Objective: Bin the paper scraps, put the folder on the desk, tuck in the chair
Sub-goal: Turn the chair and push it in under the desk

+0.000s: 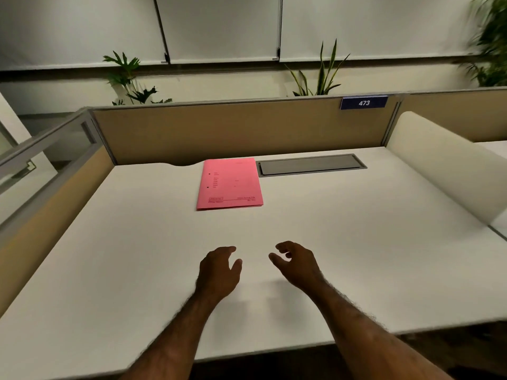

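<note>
The white counter (pixel 123 256) fills most of your view, walled by tan partitions (pixel 219 130) along its far and left edges and by a white curved divider (pixel 444 165) on the right. Plants (pixel 321 75) rise behind the far partition, and a blue tag (pixel 364 102) reading 473 sits at its top right corner. A grey cable hatch (pixel 311 165) is set flush into the counter near the far edge, closed. The pink folder (pixel 230 183) lies flat on the counter at the far edge, just left of the hatch and almost touching it, shut, with its printed cover up. Your left grip (pixel 219 270) and right grip (pixel 297 263) hover side by side over the middle of the counter, well short of the folder. Both are loosely open, fingers curled, holding nothing.
</note>
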A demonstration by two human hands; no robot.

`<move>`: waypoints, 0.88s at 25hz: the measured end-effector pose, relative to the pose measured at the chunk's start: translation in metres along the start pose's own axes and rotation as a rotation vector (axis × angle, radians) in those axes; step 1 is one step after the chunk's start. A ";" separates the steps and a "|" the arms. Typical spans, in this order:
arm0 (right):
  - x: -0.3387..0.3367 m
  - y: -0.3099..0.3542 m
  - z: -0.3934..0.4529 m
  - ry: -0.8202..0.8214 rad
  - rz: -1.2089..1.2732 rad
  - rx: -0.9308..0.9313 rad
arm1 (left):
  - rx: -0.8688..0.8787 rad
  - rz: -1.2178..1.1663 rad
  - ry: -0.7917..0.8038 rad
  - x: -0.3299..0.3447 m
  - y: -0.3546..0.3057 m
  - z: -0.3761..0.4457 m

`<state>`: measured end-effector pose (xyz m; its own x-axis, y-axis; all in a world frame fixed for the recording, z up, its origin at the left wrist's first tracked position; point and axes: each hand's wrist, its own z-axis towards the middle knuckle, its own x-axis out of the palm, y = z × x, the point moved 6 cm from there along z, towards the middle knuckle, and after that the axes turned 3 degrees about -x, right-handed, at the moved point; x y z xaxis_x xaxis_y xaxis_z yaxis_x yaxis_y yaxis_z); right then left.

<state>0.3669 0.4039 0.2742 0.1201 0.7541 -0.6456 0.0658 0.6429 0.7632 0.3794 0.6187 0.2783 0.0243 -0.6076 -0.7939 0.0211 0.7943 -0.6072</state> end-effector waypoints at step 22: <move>-0.105 -0.083 -0.262 -0.018 0.017 0.005 | -0.027 -0.051 0.095 0.061 -0.099 -0.267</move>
<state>0.0889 0.3067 0.2714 0.1395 0.7622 -0.6322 0.0684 0.6295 0.7740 0.1119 0.5034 0.2811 -0.0711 -0.6455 -0.7605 -0.0072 0.7627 -0.6467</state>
